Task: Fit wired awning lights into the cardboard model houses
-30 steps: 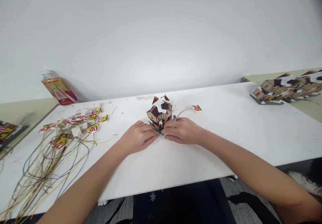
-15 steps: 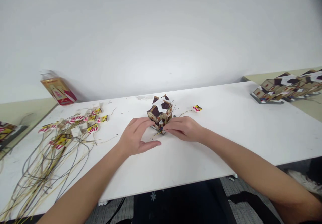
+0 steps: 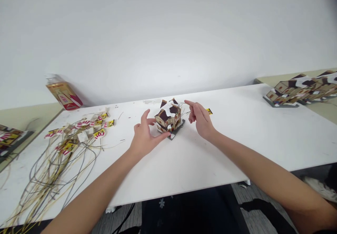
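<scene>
A small model house point(image 3: 168, 116) with a dark roof and white snow-like patch stands on a grey base in the middle of the table. My left hand point(image 3: 144, 135) grips it from the left, thumb at the front corner and a finger against the side, index finger raised. To the right of the house is my right hand point(image 3: 201, 120), index finger stretched out and the other fingers loosely bent, with nothing visible in it. Thin wires stick out from the house towards its fingertips. Behind that hand, a yellow piece point(image 3: 209, 111) of a striped awning part is partly hidden.
Striped red, white and yellow awning parts point(image 3: 99, 133) with long tangled wires point(image 3: 52, 178) cover the table's left side. A gold and red bottle point(image 3: 64, 93) leans at the back left. More model houses stand at right point(image 3: 286, 90) and far left point(image 3: 9, 139).
My right hand has left the front of the house and moved to its right side, index finger now extended. My left hand has come onto the house, its thumb now at the front corner.
</scene>
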### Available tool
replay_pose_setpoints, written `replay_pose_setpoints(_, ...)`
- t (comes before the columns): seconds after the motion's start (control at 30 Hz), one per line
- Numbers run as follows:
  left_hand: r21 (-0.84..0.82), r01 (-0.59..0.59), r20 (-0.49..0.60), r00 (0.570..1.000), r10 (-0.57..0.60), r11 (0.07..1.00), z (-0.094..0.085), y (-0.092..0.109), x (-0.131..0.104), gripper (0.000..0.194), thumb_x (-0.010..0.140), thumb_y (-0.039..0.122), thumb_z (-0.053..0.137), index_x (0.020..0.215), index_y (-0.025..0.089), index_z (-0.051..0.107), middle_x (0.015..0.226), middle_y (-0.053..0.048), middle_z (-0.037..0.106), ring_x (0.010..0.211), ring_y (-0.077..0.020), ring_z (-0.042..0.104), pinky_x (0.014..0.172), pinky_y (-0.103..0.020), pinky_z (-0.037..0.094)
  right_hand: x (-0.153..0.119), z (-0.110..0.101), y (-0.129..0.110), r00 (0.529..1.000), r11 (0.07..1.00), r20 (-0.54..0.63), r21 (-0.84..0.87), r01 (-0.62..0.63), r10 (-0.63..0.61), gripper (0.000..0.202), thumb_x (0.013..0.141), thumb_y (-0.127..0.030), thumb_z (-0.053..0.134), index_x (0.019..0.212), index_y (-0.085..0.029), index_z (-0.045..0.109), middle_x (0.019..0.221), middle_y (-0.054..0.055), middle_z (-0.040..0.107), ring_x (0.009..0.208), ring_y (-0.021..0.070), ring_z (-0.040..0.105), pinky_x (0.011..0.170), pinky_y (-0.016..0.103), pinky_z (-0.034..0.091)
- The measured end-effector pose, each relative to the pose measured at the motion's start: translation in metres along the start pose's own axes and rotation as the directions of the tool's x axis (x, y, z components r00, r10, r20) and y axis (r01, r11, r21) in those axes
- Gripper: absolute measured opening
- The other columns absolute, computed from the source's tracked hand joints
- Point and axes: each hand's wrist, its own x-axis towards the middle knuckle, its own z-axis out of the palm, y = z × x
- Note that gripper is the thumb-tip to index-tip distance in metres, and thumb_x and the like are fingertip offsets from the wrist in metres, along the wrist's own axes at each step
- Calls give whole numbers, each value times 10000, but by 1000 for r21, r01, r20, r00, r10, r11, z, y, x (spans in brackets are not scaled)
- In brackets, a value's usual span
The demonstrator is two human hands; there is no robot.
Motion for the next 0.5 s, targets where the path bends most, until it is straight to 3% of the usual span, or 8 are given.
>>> replay_pose_setpoints(0.1, -31, 64, 19, 998, -64, 997, 0, 2, 0, 1043, 696, 559, 751, 1495, 226, 168, 1115, -120, 656, 1113, -329, 575, 827, -436, 490, 0, 0, -2, 1000, 1000, -9, -20, -9, 8, 476, 972, -579, 392, 1124, -214, 658, 740, 2, 476, 583, 90, 417, 535, 253, 382)
replay_pose_setpoints(0.3, -224, 106, 17, 994, -105, 969, -6, 7, -1, 940, 726, 484, 730, 1467, 254, 197, 1088, -91, 663, 1006, -262, 645, 625, -297, 515, 0, -1, -5, 998, 999, -48, 22, -30, 31, 402, 959, -594, 410, 1013, -232, 578, 718, -19, 406, 556, 84, 342, 498, 234, 319)
replay_pose_setpoints(0.43, -295, 119, -37, 990, -135, 948, -11, 6, 2, 895, 699, 460, 745, 1426, 254, 267, 1006, -61, 656, 914, -229, 654, 556, -256, 502, -1, -2, -4, 998, 1000, -64, 26, 11, -9, 369, 983, -568, 361, 963, -232, 512, 887, 4, 505, 551, 70, 323, 498, 244, 307)
replay_pose_setpoints(0.5, -325, 118, -65, 987, -146, 938, -13, 4, 3, 857, 693, 441, 749, 1401, 246, 307, 936, -40, 646, 860, -211, 647, 546, -243, 490, -1, -3, -5, 997, 998, -58, -48, 47, -49, 348, 1001, -517, 346, 907, -219, 498, 846, 3, 505, 562, 80, 332, 517, 253, 310)
